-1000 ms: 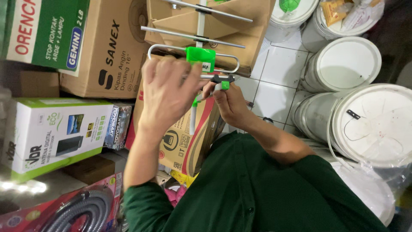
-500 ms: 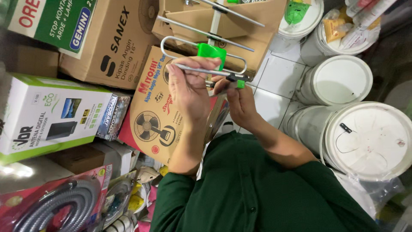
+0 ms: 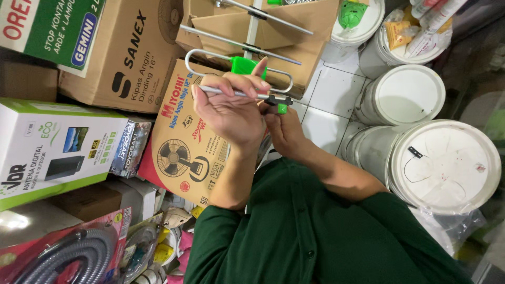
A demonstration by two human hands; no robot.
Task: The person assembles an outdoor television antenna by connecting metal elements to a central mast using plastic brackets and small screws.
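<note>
An aluminium antenna (image 3: 252, 31) with thin cross rods, a rounded loop and a green plastic block (image 3: 245, 65) lies over an open cardboard box. My left hand (image 3: 231, 113) is palm up with its fingers curled around a thin metal rod (image 3: 210, 90) of the antenna. My right hand (image 3: 286, 131) sits just right of it, fingertips pinching a small black and green clamp (image 3: 279, 102) at the end of that rod. Both hands touch at the rod.
Stacked cardboard boxes (image 3: 131, 58) and a fan box (image 3: 184, 147) fill the left. A white and green antenna box (image 3: 47, 152) and a packaged hose (image 3: 68, 252) lie lower left. White lidded buckets (image 3: 447, 168) stand on the tiled floor (image 3: 331, 89) at right.
The view has drifted, so the boxes sit further left and higher. My left hand has turned palm up and closed on the rod; my right hand stays at the clamp.
</note>
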